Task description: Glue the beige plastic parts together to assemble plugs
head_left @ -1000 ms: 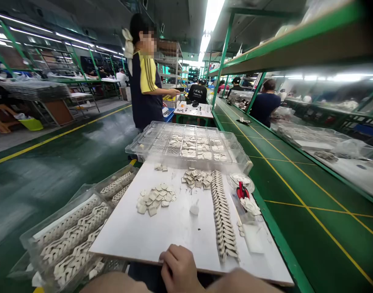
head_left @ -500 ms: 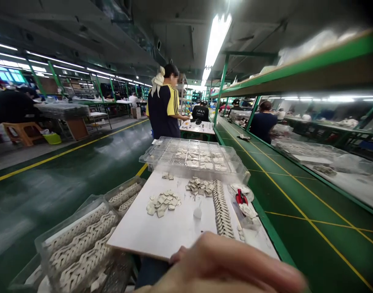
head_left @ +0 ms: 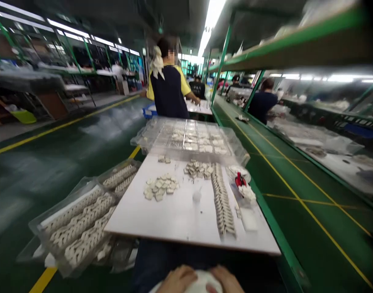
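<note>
At the bottom edge, my left hand [head_left: 179, 280] and my right hand [head_left: 226, 280] lie low over my lap, in front of the board. Between them is a white rounded thing [head_left: 203, 282], partly covered by my fingers and cut off by the frame; its kind does not show. My fingers curve over it from both sides, somewhat blurred. Nearest on the white tabletop [head_left: 174, 221] are a row of stacked off-white angled pieces [head_left: 222, 199], a small clear bottle with a thin tip [head_left: 196, 196], and two loose piles of flat pieces [head_left: 161, 186].
Clear compartment trays [head_left: 192, 134] stand at the table's far end. Trays of angled pieces [head_left: 82, 228] sit low on the left. Red-handled pliers or cutters [head_left: 240, 180] lie on the right. A person in a yellow-sleeved shirt [head_left: 169, 91] stands ahead; a green rail [head_left: 274, 228] runs along the right.
A hand that was raised close to the camera has dropped to my lap; both hands are now at the white thing. The view has tilted down, and the standing person has turned.
</note>
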`<state>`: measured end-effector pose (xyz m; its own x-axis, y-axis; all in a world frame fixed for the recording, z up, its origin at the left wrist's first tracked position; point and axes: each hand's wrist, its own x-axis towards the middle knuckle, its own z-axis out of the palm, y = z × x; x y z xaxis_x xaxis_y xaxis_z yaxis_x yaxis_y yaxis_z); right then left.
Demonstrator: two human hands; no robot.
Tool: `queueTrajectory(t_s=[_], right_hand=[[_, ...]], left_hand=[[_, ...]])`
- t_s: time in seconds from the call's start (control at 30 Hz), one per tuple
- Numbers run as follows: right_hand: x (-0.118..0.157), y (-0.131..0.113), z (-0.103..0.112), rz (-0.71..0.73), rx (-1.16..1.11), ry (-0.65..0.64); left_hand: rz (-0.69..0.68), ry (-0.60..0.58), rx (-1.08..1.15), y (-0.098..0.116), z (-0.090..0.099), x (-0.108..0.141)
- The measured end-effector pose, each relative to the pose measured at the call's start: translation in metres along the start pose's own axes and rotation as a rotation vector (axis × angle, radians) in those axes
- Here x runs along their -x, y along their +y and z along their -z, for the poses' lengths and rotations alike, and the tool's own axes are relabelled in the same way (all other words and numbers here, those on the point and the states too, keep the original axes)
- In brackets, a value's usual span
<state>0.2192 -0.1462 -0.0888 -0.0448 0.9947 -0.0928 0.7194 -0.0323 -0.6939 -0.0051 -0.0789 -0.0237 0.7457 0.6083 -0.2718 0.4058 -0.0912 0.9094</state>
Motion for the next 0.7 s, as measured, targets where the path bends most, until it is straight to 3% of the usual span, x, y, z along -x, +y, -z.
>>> queueTrajectory(t_s=[0.1,0.2,0.3,0.4,0.47,0.53,0.6,0.7], right_hand=[[0.02,-0.008,0.013,-0.093,-0.197,-0.057],[0.03,-0.022,0.035,-0.126,-0.304,-0.124],[0.043,-0.029,0.052,-0.123,-0.397,-0.296],[0.057,-0.023,0.059,-0.274,-0.453,-0.454],[0.06,-0.014,0.058,-0.4,-0.421,-0.382],[0.059,-0.007,0.056,-0.458,-0.355,-0.227],[0.055,-0.005,0.055,-0.412,-0.28,-0.117],[0.053,-0.01,0.055,-0.217,-0.21,-0.061]], left_hand=[[0.109,-0.052,-0.106,-0.012,-0.015,0.005],[0.061,-0.12,-0.18,-0.007,-0.018,0.006],[-0.064,-0.248,-0.016,0.005,-0.014,0.007],[-0.05,-0.325,0.075,0.015,-0.011,0.007],[0.021,-0.321,0.065,0.018,-0.011,0.003],[0.073,-0.302,0.04,0.017,-0.014,-0.004],[0.097,-0.28,0.003,0.015,-0.02,-0.012],[0.107,-0.229,-0.041,0.011,-0.032,-0.023]])
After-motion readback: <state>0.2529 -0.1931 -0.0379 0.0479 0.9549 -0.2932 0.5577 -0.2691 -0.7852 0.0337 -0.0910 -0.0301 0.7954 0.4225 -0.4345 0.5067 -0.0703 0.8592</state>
